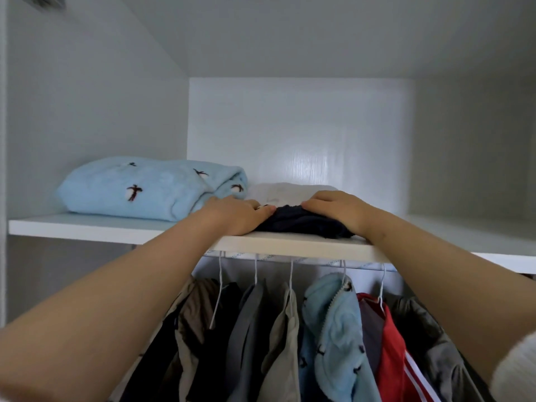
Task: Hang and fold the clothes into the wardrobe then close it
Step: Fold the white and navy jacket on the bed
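Head view — close, facing level into the wardrobe shelf (116,227).

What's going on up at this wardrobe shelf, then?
A person is putting clothes away. Their left hand and right hand both rest on a folded dark navy garment near the front edge of the white wardrobe shelf. A folded light blue fleece lies to its left, and a folded white garment lies just behind it. Below the shelf, jackets hang in a row. The wardrobe stands open.
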Tool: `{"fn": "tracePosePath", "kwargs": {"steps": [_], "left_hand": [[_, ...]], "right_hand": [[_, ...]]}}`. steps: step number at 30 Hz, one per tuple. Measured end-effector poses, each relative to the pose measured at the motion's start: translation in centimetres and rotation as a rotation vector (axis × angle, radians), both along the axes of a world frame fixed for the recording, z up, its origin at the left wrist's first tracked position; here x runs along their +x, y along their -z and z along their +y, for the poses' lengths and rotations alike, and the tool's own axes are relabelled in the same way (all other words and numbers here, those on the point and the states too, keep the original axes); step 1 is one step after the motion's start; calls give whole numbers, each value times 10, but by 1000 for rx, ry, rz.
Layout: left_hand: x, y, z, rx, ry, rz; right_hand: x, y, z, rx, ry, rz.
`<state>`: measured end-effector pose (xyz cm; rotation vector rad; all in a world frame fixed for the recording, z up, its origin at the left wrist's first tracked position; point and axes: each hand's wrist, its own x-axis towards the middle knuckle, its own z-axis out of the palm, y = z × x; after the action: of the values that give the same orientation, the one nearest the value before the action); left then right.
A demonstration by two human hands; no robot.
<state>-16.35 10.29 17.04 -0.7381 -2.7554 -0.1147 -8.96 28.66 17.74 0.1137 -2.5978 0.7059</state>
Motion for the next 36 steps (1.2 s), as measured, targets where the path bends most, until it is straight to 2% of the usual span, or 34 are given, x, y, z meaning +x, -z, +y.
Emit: {"fn": "tracePosePath", "kwargs": {"steps": [2, 6, 9, 13, 16, 18, 20, 23, 28, 31, 36], "left_hand": [[3, 1, -4, 72, 50, 46], [11, 9, -17, 440, 135, 98], [27, 29, -26, 474, 156, 273], [55, 74, -45, 706, 307, 375], [79, 120, -59, 916, 493, 246], [100, 152, -64, 1044, 549, 37], [125, 183, -62, 1074, 573, -177], [173, 228, -50, 997, 664, -517], [293, 295, -41, 738, 810, -1025], [389, 335, -49, 512, 884, -1203], [574, 382, -102, 106, 1071, -1418]], "right_hand": [[7, 1, -3, 33, 107, 130], [31, 12, -12, 111, 396, 356], [51, 36, -32, 98, 477, 394], [76, 75, -75, 153, 472, 336], [102, 116, -114, -139, 348, 301], [127, 152, -135, -321, 360, 255], [161, 192, -146, -394, 457, 176], [234, 253, -157, -547, 689, 58], [390, 328, -190, -786, 1194, 12], [485, 360, -230, -877, 1425, 7], [650, 408, -337, -1024, 1785, 108]]}}
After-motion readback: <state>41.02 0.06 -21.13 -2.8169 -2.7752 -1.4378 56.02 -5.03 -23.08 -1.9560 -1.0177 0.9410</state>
